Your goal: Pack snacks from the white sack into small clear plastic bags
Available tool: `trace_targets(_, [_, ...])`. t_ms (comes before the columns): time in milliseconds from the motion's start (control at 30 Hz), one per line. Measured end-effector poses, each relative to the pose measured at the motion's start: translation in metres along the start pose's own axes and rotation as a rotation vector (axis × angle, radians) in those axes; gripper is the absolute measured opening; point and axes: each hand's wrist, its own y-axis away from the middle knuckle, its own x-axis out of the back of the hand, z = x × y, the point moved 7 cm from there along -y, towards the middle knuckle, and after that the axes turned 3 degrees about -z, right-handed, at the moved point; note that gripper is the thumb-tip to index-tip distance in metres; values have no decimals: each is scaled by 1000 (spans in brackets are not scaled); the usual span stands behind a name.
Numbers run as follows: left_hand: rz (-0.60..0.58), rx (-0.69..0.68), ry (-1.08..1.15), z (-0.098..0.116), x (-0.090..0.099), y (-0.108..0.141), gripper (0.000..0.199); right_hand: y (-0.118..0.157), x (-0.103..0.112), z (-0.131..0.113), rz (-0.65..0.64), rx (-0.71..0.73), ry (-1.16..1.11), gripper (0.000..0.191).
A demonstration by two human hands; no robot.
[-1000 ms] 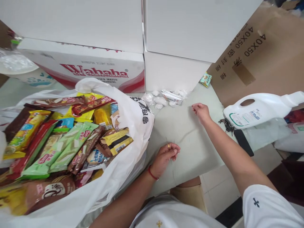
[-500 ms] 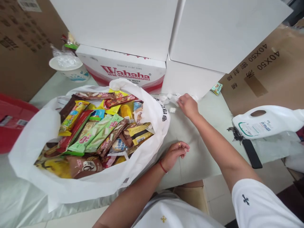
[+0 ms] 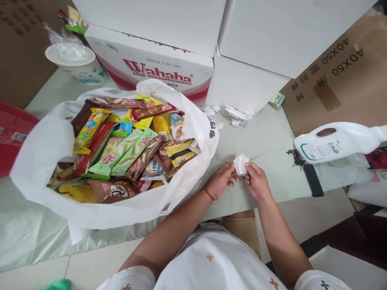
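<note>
A small, round, crinkled clear-plastic packet (image 3: 241, 164) is pinched between both hands above the table near my body. My left hand (image 3: 222, 181) grips its left edge, a red string round the wrist. My right hand (image 3: 255, 180) holds its right edge between thumb and fingers. To the left of my hands stands a wide-open white plastic bag (image 3: 121, 217) full of wrapped snack bars and cakes, among them a light green wafer packet (image 3: 130, 153). Several clear wrapped packets (image 3: 236, 115) lie behind my hands, against the white boxes.
A Wahaba-type carton (image 3: 157, 72) and white boxes (image 3: 254, 36) line the back. A paper cup (image 3: 75, 66) with plastic stands back left, a red bag (image 3: 15, 137) far left. At right are a white jug (image 3: 335, 143), keys (image 3: 296, 157), a black phone-like object (image 3: 313, 180) and a brown carton (image 3: 329, 80).
My right hand has come back from the packets by the boxes toward my body. Both hands now hold the small plastic packet. The view has shifted slightly.
</note>
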Motion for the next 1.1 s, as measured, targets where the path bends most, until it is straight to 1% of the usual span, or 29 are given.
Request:
trace_targets(100, [31,-21,-19,2,3,-1,56,2,9,-6,48,124,135,38])
trace_targets(200, [59,-123,-181,9,5,-2,45,4,16,-17,42,250,263,42])
trace_targets(267, [60,-157,-252,11,4,-2,41,6,20,-22,28,319,328,33])
trace_targets(333, [33,-130,-227,8,1,-2,42,7,24,-20,30,308,326,26])
trace_targets(433, [1,-64,-118,1,-1,0,48,6,27,-8,62,235,247,28])
trace_targets(467, [0,-61,-94,0,-1,0,49,7,27,-5,83,234,229,30])
trace_targets(533, [-6,-104,-111,1,-2,1,46,7,27,0,146,251,197,32])
trace_targets(600, [-35,-188,-246,5,-5,2,47,8,27,3,199,265,118,33])
trace_targets(633, [-54,-240,-352,8,-8,3,52,9,26,4,198,269,58,34])
trace_targets(667, [-68,-295,-469,11,-10,4,55,10,24,4,174,273,-4,34])
trace_targets(700, [-70,-344,-582,13,-12,5,53,12,23,2,131,280,-56,35])
trace_targets(733, [-61,-382,-677,15,-13,6,46,15,22,-1,84,293,-79,36])
trace_targets(767, [-40,-413,-746,16,-12,7,38,19,22,-5,39,313,-53,37])
trace_targets(800, [-15,-436,-794,17,-11,7,31,25,22,-9,0,340,29,38])
trace_targets(867, [40,-459,-834,17,-7,7,26,37,23,-18,-50,428,307,44])
trace_targets(933, [94,-436,-806,14,-1,6,26,50,21,-20,-103,531,608,51])
trace_targets(967, [115,-398,-757,10,3,5,27,54,18,-19,-130,577,718,48])
trace_targets(1000, [125,-349,-680,6,6,4,28,58,16,-16,-149,617,789,39])
trace_targets(1067, [107,-252,-467,-3,9,4,35,60,15,-11,-157,659,823,18])
trace_targets(1100, [81,-219,-366,-7,7,4,40,59,15,-8,-141,659,794,12])
